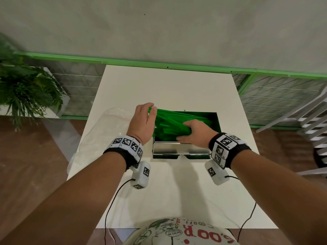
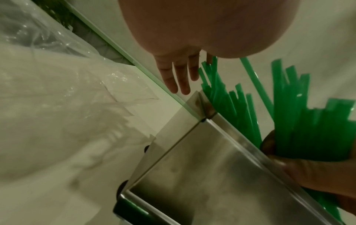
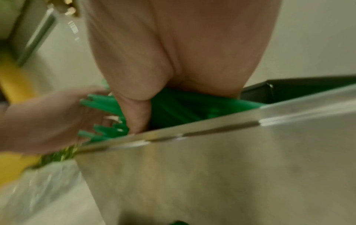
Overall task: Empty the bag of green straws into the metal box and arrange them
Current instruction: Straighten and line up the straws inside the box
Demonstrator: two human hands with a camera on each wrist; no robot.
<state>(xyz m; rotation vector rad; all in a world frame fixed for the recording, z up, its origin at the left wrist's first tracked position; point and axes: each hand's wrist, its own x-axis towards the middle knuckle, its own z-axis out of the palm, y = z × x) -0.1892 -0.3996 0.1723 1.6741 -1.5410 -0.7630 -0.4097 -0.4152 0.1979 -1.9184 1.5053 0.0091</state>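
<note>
The thin green plastic straws (image 1: pixel 169 121) lie in the open stainless-steel box (image 1: pixel 166 147), long axis left-right; left hand (image 1: pixel 142 121), fingers straight, squares their protruding ends; right hand (image 1: pixel 196 132) clasps the bundle

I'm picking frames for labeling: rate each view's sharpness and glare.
Head view: sharp, evenly lit, edges bowed by the wide lens. Left wrist view: dim, straws fairly clear, box side hazy. Right wrist view: heavy motion blur, bright streak along the box rim.
</note>
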